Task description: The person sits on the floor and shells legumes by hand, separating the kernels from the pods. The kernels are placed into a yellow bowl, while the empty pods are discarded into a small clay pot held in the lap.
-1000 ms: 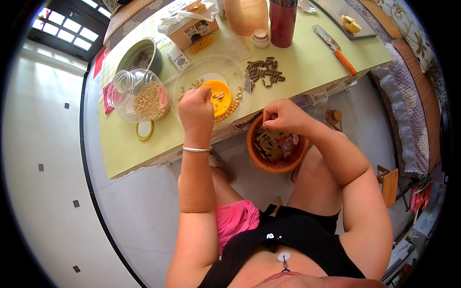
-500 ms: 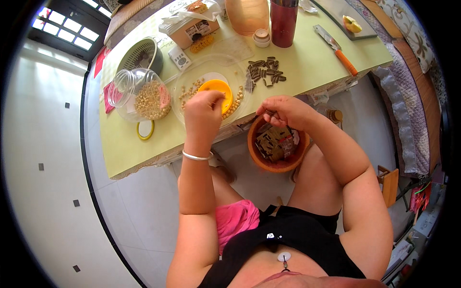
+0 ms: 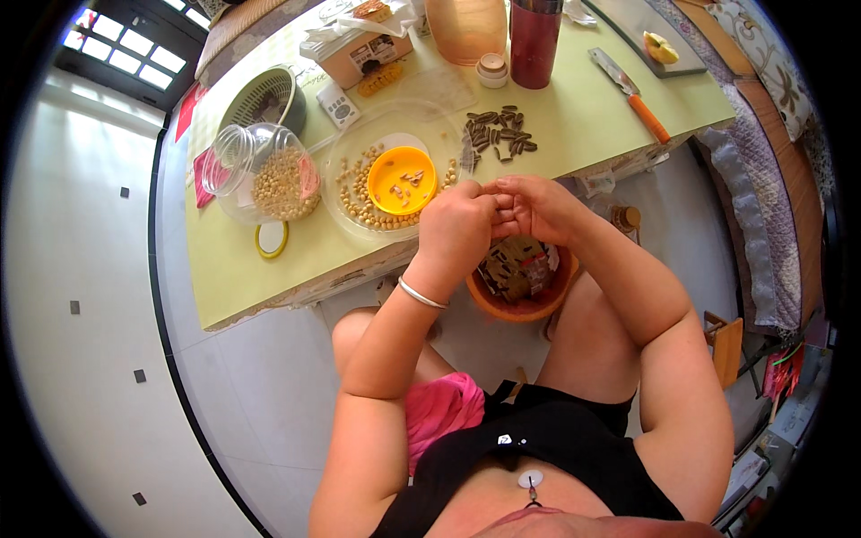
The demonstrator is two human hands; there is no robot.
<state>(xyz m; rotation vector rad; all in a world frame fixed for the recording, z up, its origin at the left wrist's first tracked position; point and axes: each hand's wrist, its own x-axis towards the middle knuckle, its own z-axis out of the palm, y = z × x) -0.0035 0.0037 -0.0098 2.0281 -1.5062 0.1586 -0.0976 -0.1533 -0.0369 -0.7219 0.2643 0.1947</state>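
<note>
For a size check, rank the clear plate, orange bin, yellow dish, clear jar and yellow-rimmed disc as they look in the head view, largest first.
1. Clear plate
2. Clear jar and orange bin: too alike to rank, the bin being partly covered
3. Yellow dish
4. Yellow-rimmed disc

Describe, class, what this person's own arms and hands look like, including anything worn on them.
Both arms are bare, below a black sleeveless fabric top. The left hand is ungloved, with a thin, round, silvery bangle at its wrist; the right hand is ungloved, its wrist bare.
</note>
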